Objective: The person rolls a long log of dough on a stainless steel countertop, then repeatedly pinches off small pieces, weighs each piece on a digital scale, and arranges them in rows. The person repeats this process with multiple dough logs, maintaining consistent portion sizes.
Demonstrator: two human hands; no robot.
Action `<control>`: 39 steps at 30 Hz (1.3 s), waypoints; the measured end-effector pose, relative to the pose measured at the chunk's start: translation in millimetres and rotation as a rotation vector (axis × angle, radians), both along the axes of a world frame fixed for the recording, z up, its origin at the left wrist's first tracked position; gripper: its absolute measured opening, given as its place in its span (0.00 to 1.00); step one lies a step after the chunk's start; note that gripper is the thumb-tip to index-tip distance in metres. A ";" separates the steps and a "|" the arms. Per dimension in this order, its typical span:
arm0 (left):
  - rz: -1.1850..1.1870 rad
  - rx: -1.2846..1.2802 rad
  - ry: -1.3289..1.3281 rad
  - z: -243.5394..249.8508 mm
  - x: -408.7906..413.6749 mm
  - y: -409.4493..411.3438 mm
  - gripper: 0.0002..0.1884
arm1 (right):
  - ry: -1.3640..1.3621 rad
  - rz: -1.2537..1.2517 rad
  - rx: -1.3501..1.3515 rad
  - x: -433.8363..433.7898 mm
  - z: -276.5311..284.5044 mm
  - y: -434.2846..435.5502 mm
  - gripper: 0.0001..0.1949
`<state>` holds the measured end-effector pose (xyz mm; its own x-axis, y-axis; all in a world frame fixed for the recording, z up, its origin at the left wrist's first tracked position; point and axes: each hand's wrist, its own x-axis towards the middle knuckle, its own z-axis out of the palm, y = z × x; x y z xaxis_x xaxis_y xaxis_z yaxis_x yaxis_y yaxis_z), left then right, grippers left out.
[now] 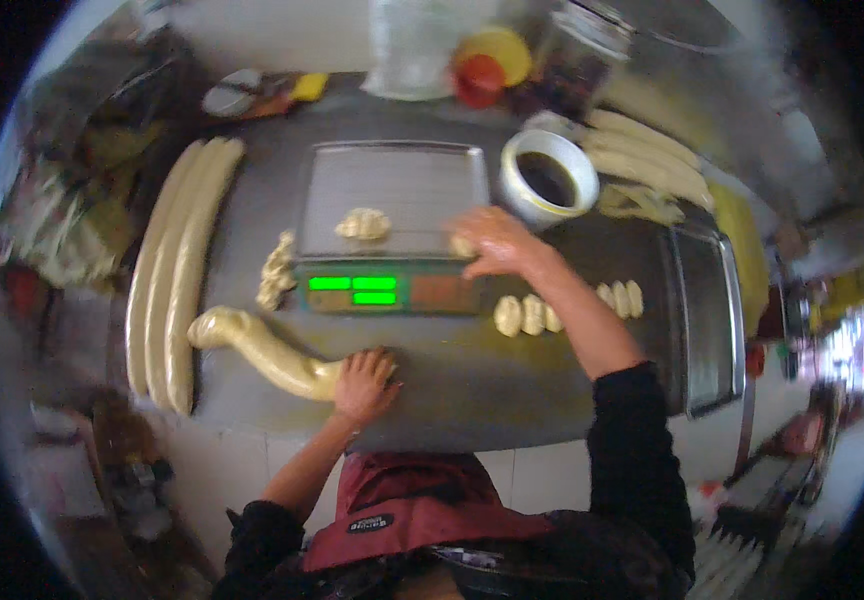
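My left hand (366, 386) lies over the right end of a thick, curved dough roll (274, 360), its fingers on the dough. Over the right edge of the digital scale (394, 176) is my right hand (493, 241), blurred, with a small dough piece (463, 246) at its fingertips. Whether the fingers grip that piece is unclear. A lump of several dough pieces (363, 224) sits on the scale's metal plate. Left of the scale lies a strip of dough scraps (277, 274). Small oval dough pieces (508, 316) form a row at the right, partly hidden by my right forearm.
Three long dough rolls (181, 277) lie at the left. A white tub of dark liquid (513, 176) stands right of the scale. More long dough rolls (642, 154) lie at the back right, beyond a metal tray (732, 315). Yellow and red bowls (511, 56) stand at the back.
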<state>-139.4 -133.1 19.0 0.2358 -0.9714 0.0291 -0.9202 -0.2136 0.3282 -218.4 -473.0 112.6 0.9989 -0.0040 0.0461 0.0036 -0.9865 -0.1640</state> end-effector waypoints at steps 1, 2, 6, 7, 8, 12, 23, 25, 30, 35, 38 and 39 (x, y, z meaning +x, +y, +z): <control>-0.016 -0.051 -0.039 -5.3 0.3 -0.3 0.27 | -0.055 -0.025 0.077 -6.2 -3.3 5.2 0.31; -0.031 -0.058 -0.040 -8.2 0.8 0.5 0.29 | -0.093 -0.052 0.198 -14.5 -7.8 10.6 0.32; 0.009 0.017 0.047 -6.5 0.7 0.3 0.35 | -0.460 -0.253 0.954 -80.3 -39.7 22.3 0.24; 0.007 0.019 0.039 -5.0 1.8 -0.1 0.37 | -0.528 -0.376 1.278 -108.0 -52.2 13.5 0.22; 0.009 0.013 0.033 -3.7 2.7 0.6 0.38 | -0.606 -0.362 1.590 -142.8 -65.2 0.1 0.21; 0.035 0.122 -0.073 2.2 12.1 7.0 0.48 | -0.403 -1.571 0.552 -269.6 -116.1 -105.0 0.23; -0.085 0.292 -0.106 9.5 40.5 15.3 0.42 | -0.123 -1.605 0.002 -352.6 -154.8 -153.8 0.23; -0.085 0.212 -0.103 4.0 43.3 16.8 0.37 | -0.294 -1.596 -0.459 -316.1 -139.2 -128.1 0.20; -0.136 -0.050 -0.013 -5.0 47.2 30.4 0.32 | -0.889 -0.826 0.758 -138.5 -123.0 54.0 0.11; -0.001 -0.161 0.096 -11.7 48.3 33.6 0.35 | 0.074 -0.862 2.254 -0.4 -143.2 241.7 0.14; 0.079 -0.144 0.081 -12.6 41.1 26.6 0.31 | -0.199 -1.034 2.005 22.2 -145.3 269.1 0.11; 0.088 -0.102 0.056 -12.3 39.1 22.2 0.30 | -0.319 -1.071 1.918 23.7 -144.5 268.5 0.11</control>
<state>-100.2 -110.9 6.7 0.3243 -0.9394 0.1110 -0.8788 -0.2557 0.4029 -194.7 -204.5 -31.9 0.5562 -0.6071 -0.5675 -0.0523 0.6559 -0.7530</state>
